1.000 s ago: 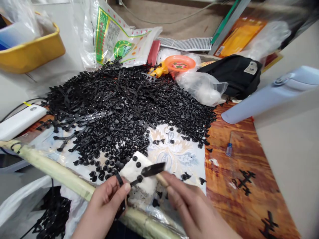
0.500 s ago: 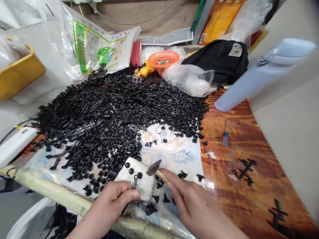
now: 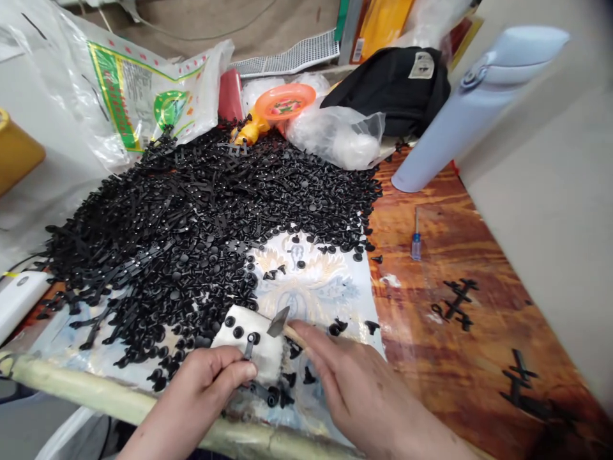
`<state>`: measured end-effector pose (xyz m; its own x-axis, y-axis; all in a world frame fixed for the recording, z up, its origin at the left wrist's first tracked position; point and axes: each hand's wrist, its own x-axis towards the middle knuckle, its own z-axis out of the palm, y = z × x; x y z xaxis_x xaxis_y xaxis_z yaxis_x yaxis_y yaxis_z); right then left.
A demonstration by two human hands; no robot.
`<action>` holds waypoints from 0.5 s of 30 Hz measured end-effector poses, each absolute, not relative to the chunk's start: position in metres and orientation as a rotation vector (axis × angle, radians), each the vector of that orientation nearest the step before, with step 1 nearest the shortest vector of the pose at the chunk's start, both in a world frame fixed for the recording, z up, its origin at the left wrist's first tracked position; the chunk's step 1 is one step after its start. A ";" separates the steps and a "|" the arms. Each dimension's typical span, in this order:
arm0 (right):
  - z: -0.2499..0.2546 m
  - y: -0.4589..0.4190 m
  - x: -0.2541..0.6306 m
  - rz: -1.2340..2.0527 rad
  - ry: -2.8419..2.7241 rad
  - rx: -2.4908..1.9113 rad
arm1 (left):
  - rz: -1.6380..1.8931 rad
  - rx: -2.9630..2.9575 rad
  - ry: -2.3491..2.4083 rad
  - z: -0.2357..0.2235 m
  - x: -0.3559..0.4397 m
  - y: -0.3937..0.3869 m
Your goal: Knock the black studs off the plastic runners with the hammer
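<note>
A big heap of small black plastic parts and strips [image 3: 201, 204] covers the table's left and middle. At its near edge lies a white block [image 3: 253, 342] with a few black buttons on it. My left hand [image 3: 201, 386] pinches a thin black strip [image 3: 249, 348] and holds it down on the block. My right hand [image 3: 349, 390] grips a small knife [image 3: 280, 321] by its pale wooden handle, the grey blade pointing at the strip's top. Several loose black pieces [image 3: 282, 396] lie just below the block.
A printed plastic bag [image 3: 138, 96] and an orange lid [image 3: 285, 102] lie behind the heap. A black cloth bag [image 3: 393, 83], a clear bag [image 3: 335, 137] and a pale blue bottle [image 3: 460, 108] sit at the back right. A small blue screwdriver [image 3: 416, 239] and black sprues [image 3: 454, 300] rest on the wood.
The strip in my left hand came down onto the white block. The knife in my right hand dropped closer to it. The camera view shifted, so everything slid left and up.
</note>
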<state>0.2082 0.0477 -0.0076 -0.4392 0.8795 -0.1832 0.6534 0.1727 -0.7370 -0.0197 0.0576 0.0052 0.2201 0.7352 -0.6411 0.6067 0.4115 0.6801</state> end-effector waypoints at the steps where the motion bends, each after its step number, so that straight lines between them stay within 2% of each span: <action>1: -0.007 0.048 0.209 1.133 -2.167 -1.468 | 0.117 1.274 1.455 0.005 -0.020 0.058; 15: -0.009 0.048 0.209 1.123 -2.153 -1.469 | 0.076 1.292 1.446 0.006 -0.025 0.058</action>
